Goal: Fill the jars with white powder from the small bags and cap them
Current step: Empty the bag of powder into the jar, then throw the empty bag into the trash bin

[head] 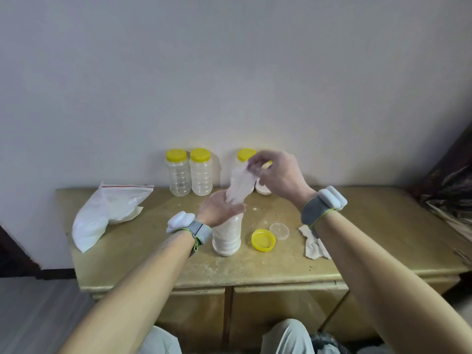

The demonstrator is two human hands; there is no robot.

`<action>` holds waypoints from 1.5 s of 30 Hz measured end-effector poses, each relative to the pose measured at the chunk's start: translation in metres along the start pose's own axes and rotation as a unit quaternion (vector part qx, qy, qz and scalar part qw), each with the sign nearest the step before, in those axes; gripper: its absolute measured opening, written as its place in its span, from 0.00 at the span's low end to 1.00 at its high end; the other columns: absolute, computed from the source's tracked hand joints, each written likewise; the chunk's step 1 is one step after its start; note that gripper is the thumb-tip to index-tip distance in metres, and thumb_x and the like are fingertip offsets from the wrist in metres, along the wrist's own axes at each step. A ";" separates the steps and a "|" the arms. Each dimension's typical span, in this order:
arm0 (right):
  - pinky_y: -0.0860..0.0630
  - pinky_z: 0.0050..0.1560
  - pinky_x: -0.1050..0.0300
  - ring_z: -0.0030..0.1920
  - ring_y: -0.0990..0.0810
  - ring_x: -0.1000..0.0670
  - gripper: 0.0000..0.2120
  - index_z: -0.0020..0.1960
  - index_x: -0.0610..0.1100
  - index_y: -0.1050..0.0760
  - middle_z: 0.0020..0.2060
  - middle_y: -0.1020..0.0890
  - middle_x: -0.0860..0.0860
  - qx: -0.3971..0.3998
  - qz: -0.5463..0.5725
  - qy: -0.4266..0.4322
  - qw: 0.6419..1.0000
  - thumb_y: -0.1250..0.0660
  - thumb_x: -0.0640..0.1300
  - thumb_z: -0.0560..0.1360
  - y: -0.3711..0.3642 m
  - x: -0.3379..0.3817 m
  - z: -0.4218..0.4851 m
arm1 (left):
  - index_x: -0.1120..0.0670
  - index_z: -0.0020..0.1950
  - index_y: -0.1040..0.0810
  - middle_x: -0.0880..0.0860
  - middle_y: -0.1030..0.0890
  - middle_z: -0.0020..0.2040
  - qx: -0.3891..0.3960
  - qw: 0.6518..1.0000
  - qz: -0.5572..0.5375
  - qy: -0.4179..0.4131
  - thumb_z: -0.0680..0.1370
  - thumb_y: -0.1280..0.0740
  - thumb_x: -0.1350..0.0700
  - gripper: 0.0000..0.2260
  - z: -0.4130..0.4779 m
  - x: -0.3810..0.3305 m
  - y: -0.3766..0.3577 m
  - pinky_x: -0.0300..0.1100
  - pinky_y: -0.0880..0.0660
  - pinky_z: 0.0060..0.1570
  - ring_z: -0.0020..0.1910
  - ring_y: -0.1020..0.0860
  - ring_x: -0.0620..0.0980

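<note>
- Wad (315, 245) of crumpled white stuff is seen at the front right of the cabinet top (153, 264), partly under the right forearm. Whether it is paper or spent bags cannot be told.
- Cap (263, 240) is laid open side up just right of the jar. Clear disc (279, 230) is set just behind it, both within easy reach.
- Jar (227, 237) is stood upright near the front centre. White powder is seen up to about the shoulder, and the mouth is hidden by the left hand.
- Big bag (107, 213) of powder is slumped at the left, well apart from the jar.
- Left hand (221, 210) is wrapped round the jar neck with fingers curled, and the bag's lower end is held into the mouth.
- Bag (240, 185) is held upended, slanting up and right from the jar mouth. It looks limp and almost emptied.
- Right hand (277, 175) is raised behind the jar, fingertips pinched together on the bag's upper end.
- Step is judged as the last of the pour.
  - The pinched end is best lifted steeper and shaken lightly so powder caught in the folds slides down.
  - A tight grip at the neck is needed so nothing escapes beside the mouth.
  - The fill level is to be watched, since the jar is judged near full.
  - The disc and cap are judged next.
- Back jars (178, 175) (201, 175) are stood capped at the wall and seem empty. A third capped one (245, 154) is partly hidden behind the bag and right hand.
</note>
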State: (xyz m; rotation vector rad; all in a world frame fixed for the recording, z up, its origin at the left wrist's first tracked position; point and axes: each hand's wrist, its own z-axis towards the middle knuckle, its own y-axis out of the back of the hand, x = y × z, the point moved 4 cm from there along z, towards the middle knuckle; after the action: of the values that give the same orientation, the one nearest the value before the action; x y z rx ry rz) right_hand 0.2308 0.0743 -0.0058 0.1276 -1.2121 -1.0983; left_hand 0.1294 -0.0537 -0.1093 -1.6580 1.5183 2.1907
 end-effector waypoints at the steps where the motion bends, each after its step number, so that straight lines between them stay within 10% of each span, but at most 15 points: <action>1: 0.28 0.41 0.66 0.35 0.22 0.57 0.06 0.45 0.52 0.18 0.39 0.18 0.57 -0.060 0.005 0.002 0.998 0.30 0.42 0.75 0.006 -0.002 0.001 | 0.53 0.50 0.20 0.50 0.18 0.47 -0.003 1.000 0.001 -0.006 0.70 0.29 0.40 0.19 0.001 0.000 0.000 0.52 0.24 0.55 0.51 0.21 0.54; 5: 0.29 0.42 0.65 0.34 0.23 0.61 0.06 0.44 0.54 0.19 0.38 0.18 0.58 0.020 -0.019 -0.006 1.000 0.29 0.42 0.75 -0.002 -0.005 -0.002 | 0.53 0.52 0.21 0.50 0.19 0.49 0.000 1.000 0.004 -0.007 0.73 0.28 0.44 0.15 0.001 -0.001 0.001 0.49 0.26 0.54 0.51 0.22 0.54; 11: 0.32 0.40 0.75 0.39 0.23 0.62 0.01 0.47 0.50 0.20 0.36 0.21 0.60 -0.154 0.057 -0.112 0.980 0.31 0.45 0.77 0.017 -0.039 -0.012 | 0.46 0.67 0.27 0.45 0.21 0.58 -0.014 0.999 -0.021 -0.029 0.69 0.23 0.42 0.30 0.003 0.005 0.006 0.44 0.26 0.56 0.57 0.23 0.48; 17: 0.27 0.51 0.58 0.47 0.20 0.49 0.04 0.49 0.48 0.21 0.43 0.18 0.52 -0.167 0.067 -0.263 0.948 0.32 0.47 0.77 0.012 -0.096 -0.043 | 0.42 0.68 0.31 0.44 0.20 0.57 -0.053 0.995 -0.082 -0.033 0.62 0.19 0.44 0.38 0.008 0.008 0.019 0.43 0.26 0.59 0.57 0.22 0.47; 21: 0.20 0.54 0.44 0.49 0.17 0.41 0.05 0.43 0.49 0.22 0.42 0.15 0.48 -0.088 0.068 -0.320 0.941 0.31 0.50 0.74 -0.008 -0.127 -0.064 | 0.41 0.60 0.26 0.45 0.17 0.54 -0.063 0.994 -0.082 -0.037 0.67 0.20 0.50 0.26 0.013 0.009 0.023 0.44 0.24 0.58 0.54 0.19 0.46; 28: 0.36 0.69 0.50 0.69 0.34 0.41 0.28 0.71 0.48 0.32 0.66 0.29 0.45 -0.018 -0.004 -0.307 0.952 0.31 0.52 0.74 -0.013 -0.135 -0.082 | 0.50 0.59 0.18 0.45 0.17 0.54 -0.070 0.995 -0.046 -0.063 0.72 0.23 0.52 0.16 0.022 -0.022 0.020 0.35 0.28 0.54 0.54 0.20 0.42; 36: 0.38 0.66 0.54 0.70 0.39 0.45 0.41 0.76 0.51 0.38 0.70 0.29 0.53 0.003 0.017 -0.205 0.979 0.24 0.57 0.68 0.005 -0.123 -0.100 | 0.43 0.45 0.20 0.42 0.17 0.45 -0.023 0.991 -0.025 -0.130 0.67 0.23 0.46 0.11 0.027 -0.080 -0.029 0.39 0.25 0.52 0.49 0.18 0.45; 41: 0.26 0.59 0.48 0.56 0.24 0.48 0.24 0.59 0.54 0.27 0.51 0.19 0.57 -0.076 0.052 -0.260 0.961 0.32 0.58 0.64 0.033 -0.146 -0.137 | 0.46 0.49 0.19 0.43 0.17 0.44 0.072 0.984 -0.008 -0.164 0.72 0.23 0.53 0.09 0.012 -0.110 -0.091 0.35 0.27 0.48 0.47 0.19 0.43; 45: 0.27 0.37 0.67 0.40 0.23 0.52 0.07 0.48 0.48 0.26 0.39 0.20 0.55 -0.116 0.076 -0.291 0.947 0.31 0.44 0.71 0.050 -0.172 -0.178 | 0.42 0.49 0.20 0.42 0.16 0.47 0.127 0.979 0.009 -0.159 0.67 0.25 0.45 0.12 -0.001 -0.116 -0.146 0.40 0.25 0.49 0.48 0.19 0.46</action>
State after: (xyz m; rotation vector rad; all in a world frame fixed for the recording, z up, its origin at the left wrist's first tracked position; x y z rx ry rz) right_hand 0.4128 0.1456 -0.1655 -0.4974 -1.5684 -1.1697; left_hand 0.2561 0.0827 -0.1216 -1.1608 1.6372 2.0405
